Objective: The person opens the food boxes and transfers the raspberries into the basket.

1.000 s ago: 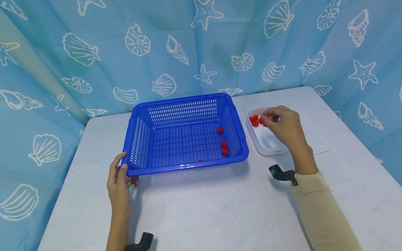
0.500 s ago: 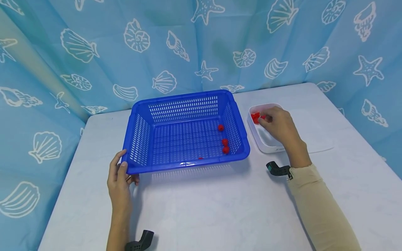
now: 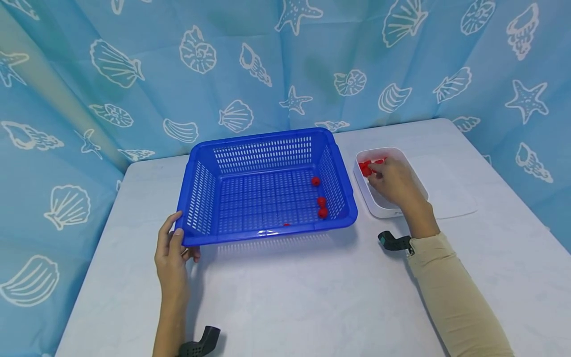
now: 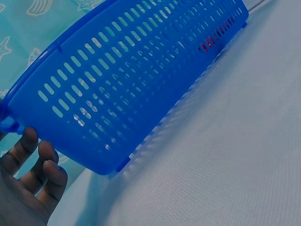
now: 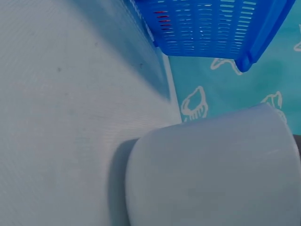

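Note:
At the left, my left hand (image 3: 171, 253) grips the near corner of the blue plastic basket (image 3: 267, 233). In the left wrist view, fingers (image 4: 54, 176) of that hand are bent below the basket's rim. Several small red balls (image 3: 322, 213) lie in the basket, mostly along its right side; one is nearly hidden behind the front rim. My right hand (image 3: 394, 183) reaches into the white box (image 3: 385, 213), thumb and fingers at the small red pieces (image 3: 366, 168) in its far left corner. Whether it pinches one is hidden. The right wrist view shows only the white box's outer wall (image 5: 211, 174).
A translucent flat lid (image 3: 446, 188) lies on the table right of the white box. A white cloth covers the table (image 3: 285, 297). Behind hangs a blue curtain (image 3: 267, 59) with white shell prints. Each wrist wears a black camera mount (image 3: 394, 242).
My right hand has gone lower into the white box, its thumb and finger now wider apart among the red pieces. My left hand keeps its hold on the basket corner.

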Demonstrator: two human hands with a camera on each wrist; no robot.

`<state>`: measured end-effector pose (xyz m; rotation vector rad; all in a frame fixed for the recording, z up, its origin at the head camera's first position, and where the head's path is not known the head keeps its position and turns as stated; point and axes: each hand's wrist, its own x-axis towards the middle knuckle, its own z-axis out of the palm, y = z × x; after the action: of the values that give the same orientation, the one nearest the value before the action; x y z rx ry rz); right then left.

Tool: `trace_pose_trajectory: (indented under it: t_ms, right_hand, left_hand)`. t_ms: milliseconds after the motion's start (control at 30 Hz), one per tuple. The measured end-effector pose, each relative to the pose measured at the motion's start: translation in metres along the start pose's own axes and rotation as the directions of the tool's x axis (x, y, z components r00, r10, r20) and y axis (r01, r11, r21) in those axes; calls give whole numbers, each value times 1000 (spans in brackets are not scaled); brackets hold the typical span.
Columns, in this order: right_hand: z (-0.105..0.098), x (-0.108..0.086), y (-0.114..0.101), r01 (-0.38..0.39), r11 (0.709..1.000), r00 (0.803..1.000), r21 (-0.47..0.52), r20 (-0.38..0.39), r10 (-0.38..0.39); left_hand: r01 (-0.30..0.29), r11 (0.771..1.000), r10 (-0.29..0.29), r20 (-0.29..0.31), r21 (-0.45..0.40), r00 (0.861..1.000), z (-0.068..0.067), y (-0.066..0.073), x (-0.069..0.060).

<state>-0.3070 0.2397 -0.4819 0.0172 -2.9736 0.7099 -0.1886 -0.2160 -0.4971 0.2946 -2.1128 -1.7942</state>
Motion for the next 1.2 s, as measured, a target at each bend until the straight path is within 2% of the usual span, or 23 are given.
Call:
trace_pose_trajectory:
  t_ms: [267, 700, 900, 1200]
  right_hand:
    - [1, -1, 0, -33, 998, 998, 47, -52, 35]
    - [3, -1, -2, -73, 996, 995, 45, -59, 75]
    - [6, 3, -1, -58, 998, 998, -5, -11, 58]
    - [9, 8, -2, -17, 999, 1000, -36, -14, 17]
  left_hand:
    - [-4, 1000, 4, 0, -5, 1000, -1, 0, 0]
    - [-5, 1000, 6, 6, -14, 1000, -2, 0, 0]
    - [-14, 1000, 14, 4, -6, 1000, -2, 2, 0]
    - [-5, 1000, 5, 7, 7, 1000, -2, 2, -1]
